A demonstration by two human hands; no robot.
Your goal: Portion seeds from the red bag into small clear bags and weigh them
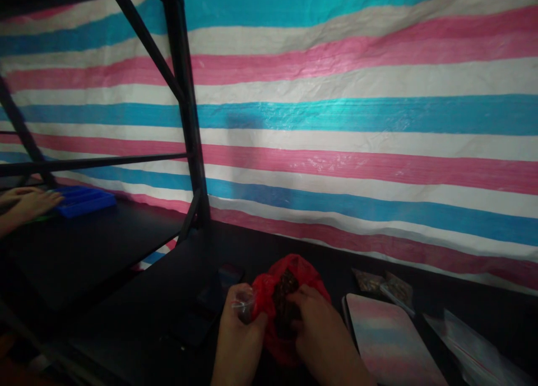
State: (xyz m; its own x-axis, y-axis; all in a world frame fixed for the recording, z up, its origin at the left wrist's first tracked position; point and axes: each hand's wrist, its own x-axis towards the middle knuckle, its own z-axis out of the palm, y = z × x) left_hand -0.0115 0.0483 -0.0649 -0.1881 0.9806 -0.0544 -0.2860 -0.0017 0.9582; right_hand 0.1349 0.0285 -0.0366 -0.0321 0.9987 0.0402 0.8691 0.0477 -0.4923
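Note:
A red plastic bag (296, 263) lies with its mouth spread on the black table. Inside it is a heap of small dark brown pieces (287, 288), too dim to name. My left hand (240, 338) is closed on a small clear plastic bag (244, 306) at the left rim of the red bag. My right hand (321, 333) reaches into the red bag from the right, fingers bent together at the dark pieces. What sits between those fingertips is hidden.
Right of the red bag lies a flat reflective tablet-like slab (390, 335), with filled clear packets (397, 291) behind it and flat clear bags (471, 341) beyond. A black metal post (191, 122) rises at left. Another person's hands (31, 204) touch a blue tray (84, 201).

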